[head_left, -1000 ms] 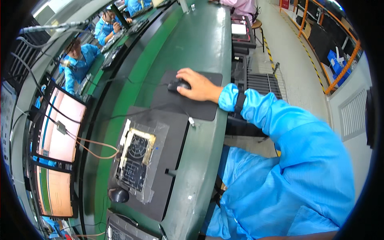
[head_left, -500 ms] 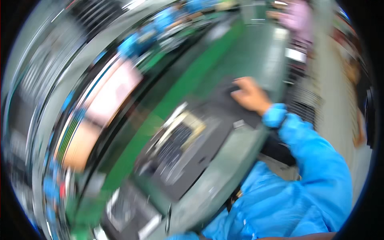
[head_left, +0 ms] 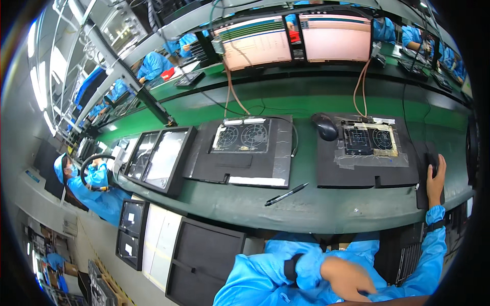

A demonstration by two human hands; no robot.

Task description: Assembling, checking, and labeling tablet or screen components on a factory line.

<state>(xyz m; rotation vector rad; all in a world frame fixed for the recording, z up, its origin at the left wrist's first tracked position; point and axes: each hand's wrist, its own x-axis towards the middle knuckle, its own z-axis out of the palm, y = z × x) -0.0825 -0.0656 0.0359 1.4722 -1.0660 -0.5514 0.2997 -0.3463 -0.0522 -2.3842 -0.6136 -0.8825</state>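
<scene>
At the bench's right end, my right hand (head_left: 436,184) rests over a black computer mouse (head_left: 432,160) on a dark pad, fingers curved around it. Low in front of my body, my left hand (head_left: 348,278) is near my right sleeve; its fingers are smeared by motion, and whether they hold anything does not show. Left of the right hand lies a black board fixture (head_left: 367,176) with a taped frame of two round grilles. A second mouse (head_left: 325,127) sits on its upper left corner. A pen (head_left: 286,195) lies on the green bench (head_left: 326,214).
Another black fixture (head_left: 204,168) lies left of the pen, beside a black framed tray (head_left: 176,163). Two monitors (head_left: 337,38) stand behind, with hanging cables. Black trays (head_left: 204,260) occupy the lower left. A person in blue (head_left: 94,188) works at the far left.
The view has swung toward the bench and monitors and is sharper. My right hand shows on the mouse, and my left hand is now visible low in front of me.
</scene>
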